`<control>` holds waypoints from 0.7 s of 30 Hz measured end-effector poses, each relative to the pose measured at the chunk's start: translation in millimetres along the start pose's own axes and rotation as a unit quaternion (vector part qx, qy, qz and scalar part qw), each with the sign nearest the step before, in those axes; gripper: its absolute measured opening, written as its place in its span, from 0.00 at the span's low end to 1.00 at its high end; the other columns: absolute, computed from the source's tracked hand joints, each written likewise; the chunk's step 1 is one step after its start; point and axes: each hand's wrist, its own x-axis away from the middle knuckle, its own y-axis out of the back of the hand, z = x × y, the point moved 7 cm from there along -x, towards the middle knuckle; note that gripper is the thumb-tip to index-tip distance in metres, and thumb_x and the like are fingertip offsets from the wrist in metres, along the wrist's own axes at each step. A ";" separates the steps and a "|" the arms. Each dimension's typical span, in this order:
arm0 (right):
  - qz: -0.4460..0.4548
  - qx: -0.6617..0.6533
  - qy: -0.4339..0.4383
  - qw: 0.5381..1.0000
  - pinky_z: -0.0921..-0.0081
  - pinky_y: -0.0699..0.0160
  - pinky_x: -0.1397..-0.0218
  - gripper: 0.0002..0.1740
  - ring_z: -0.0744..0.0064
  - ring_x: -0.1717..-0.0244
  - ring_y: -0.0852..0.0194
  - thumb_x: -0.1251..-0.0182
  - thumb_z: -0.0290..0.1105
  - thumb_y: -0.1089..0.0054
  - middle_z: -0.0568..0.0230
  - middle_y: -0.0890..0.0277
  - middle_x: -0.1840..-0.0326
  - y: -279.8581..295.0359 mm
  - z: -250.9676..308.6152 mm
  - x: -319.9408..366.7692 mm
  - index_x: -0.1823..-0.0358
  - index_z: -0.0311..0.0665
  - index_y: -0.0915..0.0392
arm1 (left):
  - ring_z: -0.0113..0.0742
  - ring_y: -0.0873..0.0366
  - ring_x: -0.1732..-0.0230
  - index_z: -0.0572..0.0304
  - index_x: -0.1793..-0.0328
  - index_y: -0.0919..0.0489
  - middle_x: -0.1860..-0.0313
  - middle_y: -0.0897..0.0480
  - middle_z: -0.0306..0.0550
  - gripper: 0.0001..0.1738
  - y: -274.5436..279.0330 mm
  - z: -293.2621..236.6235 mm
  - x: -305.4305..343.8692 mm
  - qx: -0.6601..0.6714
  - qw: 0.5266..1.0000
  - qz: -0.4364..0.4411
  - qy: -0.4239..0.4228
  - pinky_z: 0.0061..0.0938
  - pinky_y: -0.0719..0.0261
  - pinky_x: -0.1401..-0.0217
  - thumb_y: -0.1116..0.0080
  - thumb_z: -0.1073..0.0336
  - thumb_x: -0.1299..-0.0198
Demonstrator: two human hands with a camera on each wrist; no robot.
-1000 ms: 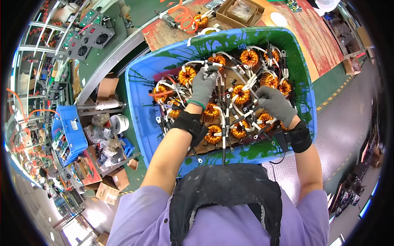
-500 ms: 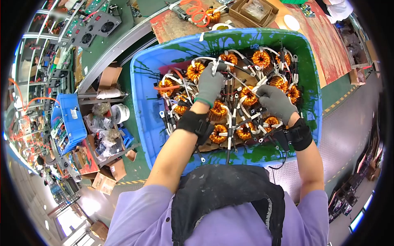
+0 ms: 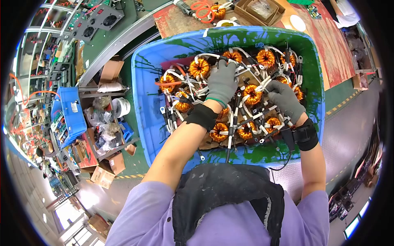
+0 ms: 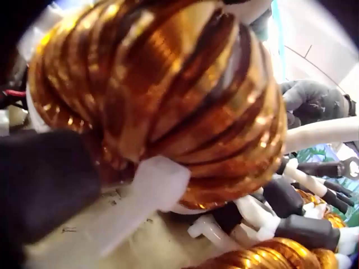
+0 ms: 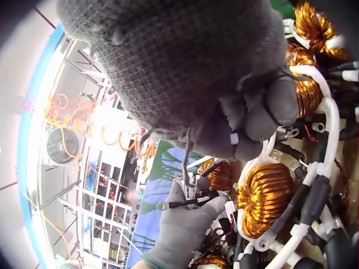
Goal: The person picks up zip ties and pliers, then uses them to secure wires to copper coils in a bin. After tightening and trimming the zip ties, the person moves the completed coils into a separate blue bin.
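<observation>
Copper-wound ring coils [image 3: 252, 94] with white and black leads fill a blue bin [image 3: 143, 102]. The gloved left hand [image 3: 223, 84], near the bin's upper middle, has its fingers curled round a dark lead with a ring terminal [image 5: 162, 206]. To its right, the gloved right hand [image 3: 286, 100] pinches a white lead [image 3: 264, 85] beside a coil; its fingertips are partly hidden. One coil [image 4: 168, 101] fills much of the left wrist view, with the right hand [image 4: 314, 101] behind it. The left hand [image 5: 182, 227] shows below the right hand [image 5: 190, 73] in the right wrist view.
Beyond the bin is a worn red workbench [image 3: 328, 49] with a cardboard box [image 3: 260, 11], a power tool [image 3: 183, 6] and another coil [image 3: 218, 12]. Shelves with bagged parts [image 3: 108, 133] and a white bucket [image 3: 121, 107] stand at left.
The left hand has moved right over the coils, its fingers lower among the leads. The right hand stays near the same coils. The head view has shifted slightly.
</observation>
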 end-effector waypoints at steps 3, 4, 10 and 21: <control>-0.001 0.023 -0.019 1.000 0.76 0.28 0.62 0.10 0.78 0.69 0.30 0.44 0.26 0.48 0.66 0.26 0.71 2.1 9.1 1.5 0.60 0.33 0.24 | 0.45 0.19 0.60 0.57 0.52 0.24 0.54 0.23 0.48 0.20 4.8 3.5 -0.4 -0.031 0.999 -0.013 0.003 0.37 0.21 0.60 0.32 0.60 0.50; -0.005 0.042 -0.004 0.999 0.76 0.28 0.62 0.11 0.77 0.69 0.29 0.44 0.26 0.49 0.65 0.26 0.71 4.0 12.9 2.4 0.60 0.33 0.24 | 0.38 0.20 0.63 0.58 0.52 0.23 0.57 0.21 0.44 0.19 4.7 15.3 0.1 0.111 0.993 -0.007 0.045 0.32 0.21 0.61 0.32 0.62 0.50; 0.013 0.149 0.005 0.989 0.72 0.27 0.60 0.12 0.70 0.68 0.26 0.42 0.27 0.49 0.60 0.23 0.69 1.4 21.9 -1.8 0.57 0.35 0.23 | 0.22 0.24 0.69 0.60 0.53 0.18 0.65 0.17 0.36 0.09 -21.6 44.2 -0.2 0.587 0.786 0.013 0.194 0.18 0.26 0.68 0.40 0.73 0.40; -0.003 0.297 -0.023 0.954 0.63 0.24 0.53 0.13 0.54 0.59 0.21 0.39 0.32 0.49 0.54 0.19 0.61 0.1 23.6 -12.2 0.54 0.41 0.21 | 0.23 0.39 0.88 0.61 0.59 0.18 0.81 0.25 0.36 0.12 -21.6 49.9 -1.0 0.637 0.709 0.064 0.296 0.23 0.44 0.86 0.46 0.61 0.32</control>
